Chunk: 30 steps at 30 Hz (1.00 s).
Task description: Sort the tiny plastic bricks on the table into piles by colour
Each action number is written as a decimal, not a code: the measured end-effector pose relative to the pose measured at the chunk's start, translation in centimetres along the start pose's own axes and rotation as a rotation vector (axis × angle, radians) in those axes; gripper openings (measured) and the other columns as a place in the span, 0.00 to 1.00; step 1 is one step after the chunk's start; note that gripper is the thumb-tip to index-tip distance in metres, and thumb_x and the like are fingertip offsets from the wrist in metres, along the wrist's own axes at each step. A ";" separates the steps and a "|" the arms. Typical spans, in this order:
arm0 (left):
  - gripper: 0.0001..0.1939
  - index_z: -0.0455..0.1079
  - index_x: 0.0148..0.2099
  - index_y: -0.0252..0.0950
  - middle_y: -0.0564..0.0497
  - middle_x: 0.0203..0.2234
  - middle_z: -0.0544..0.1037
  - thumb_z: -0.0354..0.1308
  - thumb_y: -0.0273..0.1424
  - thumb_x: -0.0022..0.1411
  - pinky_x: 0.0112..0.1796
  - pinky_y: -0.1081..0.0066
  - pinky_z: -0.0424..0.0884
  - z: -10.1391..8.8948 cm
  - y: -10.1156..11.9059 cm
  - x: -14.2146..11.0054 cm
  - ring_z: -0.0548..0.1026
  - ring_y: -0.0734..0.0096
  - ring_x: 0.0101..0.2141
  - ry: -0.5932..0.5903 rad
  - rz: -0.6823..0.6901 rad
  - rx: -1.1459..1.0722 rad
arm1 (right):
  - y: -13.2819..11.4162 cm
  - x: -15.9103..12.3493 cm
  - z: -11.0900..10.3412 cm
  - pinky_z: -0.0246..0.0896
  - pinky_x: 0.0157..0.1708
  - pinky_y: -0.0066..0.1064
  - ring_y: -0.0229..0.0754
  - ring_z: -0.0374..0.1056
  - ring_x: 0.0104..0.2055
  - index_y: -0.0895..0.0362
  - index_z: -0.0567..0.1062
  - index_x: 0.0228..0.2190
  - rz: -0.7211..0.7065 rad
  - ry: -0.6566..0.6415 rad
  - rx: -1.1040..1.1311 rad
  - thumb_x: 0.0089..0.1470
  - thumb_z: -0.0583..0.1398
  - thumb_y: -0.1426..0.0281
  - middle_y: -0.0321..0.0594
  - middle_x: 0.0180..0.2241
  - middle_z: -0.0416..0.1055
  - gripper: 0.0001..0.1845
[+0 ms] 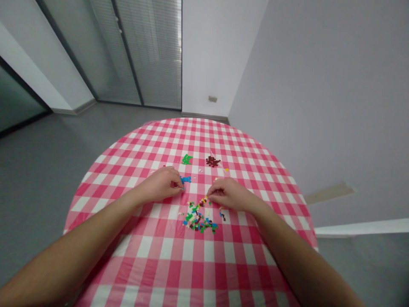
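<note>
My left hand (164,184) is closed in a pinch beside a small cluster of blue toy bricks (185,179). A speck of blue shows at its fingertips, but I cannot tell whether it is held or lies on the cloth. My right hand (228,194) also pinches, its fingertips at the upper edge of a mixed heap of tiny coloured bricks (200,219). Yellow bricks (204,199) lie right by those fingertips; anything between them is too small to make out. Green, blue, white and dark brown bits make up the heap.
A green pile (187,159) and a dark brown pile (212,161) lie farther back. A few white bits (200,171) and a yellow bit (226,169) are scattered nearby. The round table wears a red-and-white checked cloth (198,264). A wall (319,106) stands to the right.
</note>
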<state>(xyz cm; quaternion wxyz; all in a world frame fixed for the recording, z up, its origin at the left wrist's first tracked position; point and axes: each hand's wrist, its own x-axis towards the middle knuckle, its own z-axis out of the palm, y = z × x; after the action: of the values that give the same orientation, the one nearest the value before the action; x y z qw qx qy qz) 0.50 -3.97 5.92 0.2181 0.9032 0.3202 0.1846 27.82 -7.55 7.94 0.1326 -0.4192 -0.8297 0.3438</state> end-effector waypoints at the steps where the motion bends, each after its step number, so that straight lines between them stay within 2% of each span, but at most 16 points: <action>1: 0.08 0.79 0.30 0.38 0.51 0.25 0.80 0.60 0.24 0.58 0.36 0.67 0.66 -0.2 -0.4 0.0 0.74 0.69 0.29 -0.014 -0.022 0.008 | -0.1 -0.3 -0.6 0.60 0.32 0.28 0.38 0.71 0.30 0.58 0.82 0.30 0.024 -0.090 -0.039 0.52 0.62 0.76 0.40 0.29 0.79 0.07; 4: 0.08 0.78 0.27 0.38 0.50 0.24 0.79 0.60 0.26 0.57 0.33 0.68 0.64 -0.3 -1.1 0.0 0.73 0.69 0.28 -0.033 -0.099 0.032 | -0.3 -1.0 -1.6 0.55 0.27 0.27 0.36 0.68 0.26 0.58 0.81 0.27 0.124 -0.272 -0.143 0.49 0.63 0.77 0.38 0.26 0.78 0.06; 10: 0.09 0.75 0.24 0.37 0.50 0.21 0.77 0.58 0.27 0.55 0.32 0.68 0.61 0.0 -1.0 0.0 0.70 0.70 0.25 -0.035 -0.194 0.002 | -0.9 -1.4 -1.6 0.51 0.24 0.27 0.34 0.65 0.23 0.58 0.79 0.23 0.243 -0.358 -0.268 0.48 0.64 0.75 0.36 0.22 0.74 0.04; 15: 0.10 0.73 0.22 0.36 0.50 0.20 0.77 0.56 0.27 0.54 0.30 0.68 0.59 0.0 -0.7 0.1 0.68 0.72 0.23 -0.071 -0.284 0.010 | -1.1 -1.3 -1.2 0.48 0.24 0.29 0.34 0.62 0.22 0.58 0.77 0.21 0.250 -0.355 -0.344 0.48 0.63 0.75 0.36 0.20 0.72 0.06; 24: 0.10 0.78 0.26 0.36 0.49 0.22 0.80 0.56 0.29 0.55 0.28 0.69 0.58 0.2 -0.5 0.2 0.71 0.71 0.24 -0.069 -0.423 0.041 | -1.8 -1.3 -0.8 0.44 0.24 0.31 0.33 0.52 0.20 0.57 0.70 0.17 0.166 -0.316 -0.406 0.45 0.60 0.76 0.33 0.17 0.64 0.08; 28: 0.10 0.78 0.25 0.36 0.50 0.22 0.80 0.57 0.29 0.54 0.27 0.70 0.57 0.2 -0.7 0.1 0.72 0.72 0.23 -0.058 -0.422 0.031 | -2.1 -1.3 -0.7 0.44 0.25 0.31 0.34 0.52 0.21 0.57 0.71 0.18 0.158 -0.294 -0.416 0.47 0.61 0.74 0.35 0.18 0.65 0.09; 30: 0.10 0.77 0.24 0.36 0.51 0.20 0.79 0.57 0.28 0.54 0.25 0.71 0.56 0.3 -1.0 0.1 0.70 0.73 0.21 -0.027 -0.370 0.002 | -2.1 -1.3 -0.5 0.44 0.25 0.31 0.35 0.55 0.22 0.57 0.72 0.18 0.168 -0.299 -0.413 0.47 0.62 0.74 0.36 0.19 0.67 0.09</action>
<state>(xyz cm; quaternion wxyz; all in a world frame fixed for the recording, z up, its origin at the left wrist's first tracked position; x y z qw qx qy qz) 0.19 -3.33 5.17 0.2518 0.8314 0.4783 0.1287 27.66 -9.22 9.85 -0.1087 -0.4495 -0.8549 0.2352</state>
